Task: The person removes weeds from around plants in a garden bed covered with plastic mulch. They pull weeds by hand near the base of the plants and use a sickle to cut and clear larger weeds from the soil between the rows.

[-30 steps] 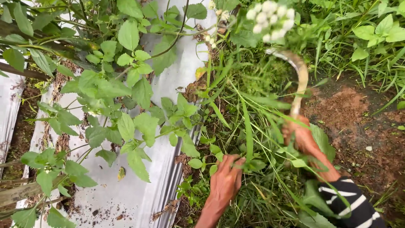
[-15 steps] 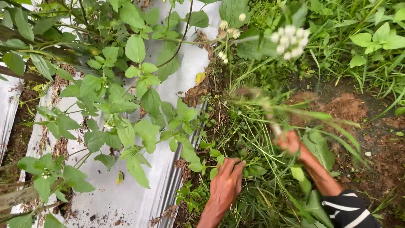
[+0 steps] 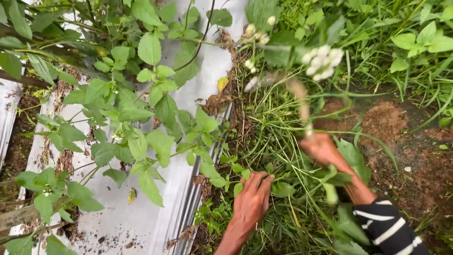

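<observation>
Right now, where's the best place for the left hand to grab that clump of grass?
Low on the grass clump, near the soil, where the blades bunch into one stalk-like bundle. Come from the left hand's side, below the blurred sickle that the right hand swings.

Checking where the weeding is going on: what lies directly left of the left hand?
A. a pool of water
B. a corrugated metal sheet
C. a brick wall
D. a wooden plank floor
B: the left hand presses into grass beside a grey corrugated metal sheet scattered with soil.
</observation>
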